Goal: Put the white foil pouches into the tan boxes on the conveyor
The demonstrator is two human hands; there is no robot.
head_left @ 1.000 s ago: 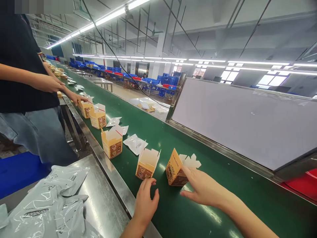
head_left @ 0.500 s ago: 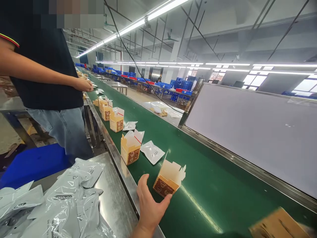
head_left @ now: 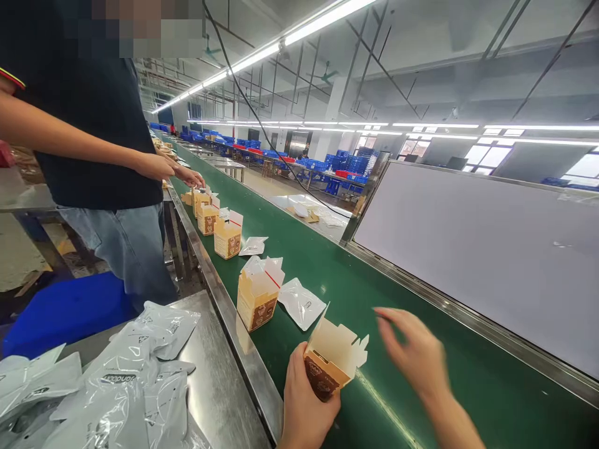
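Note:
My left hand (head_left: 306, 399) is wrapped around the near side of a small yellow and brown carton (head_left: 322, 377), whose top flaps stand open; it tilts a little. To the right of that carton my right hand (head_left: 416, 349) hovers over the green belt, slightly blurred, with fingers stretched out and nothing visible in them. Just beyond the held carton lies a flat white pouch (head_left: 303, 304). Beside the pouch another open carton (head_left: 256, 302) stands upright with white pouch material showing at its top.
A green conveyor belt (head_left: 449, 362) runs away from me, carrying several more cartons (head_left: 228, 238) and a second loose pouch (head_left: 253, 246). White pouches (head_left: 116, 386) are heaped on a metal table at left. A co-worker (head_left: 98, 131) stands beyond a blue stool (head_left: 70, 308). A white panel (head_left: 477, 249) borders the belt.
My left hand has closed around the carton. My right hand has come into view over the belt. The brown carton at lower right is out of view. The co-worker's hands have reached over the far cartons.

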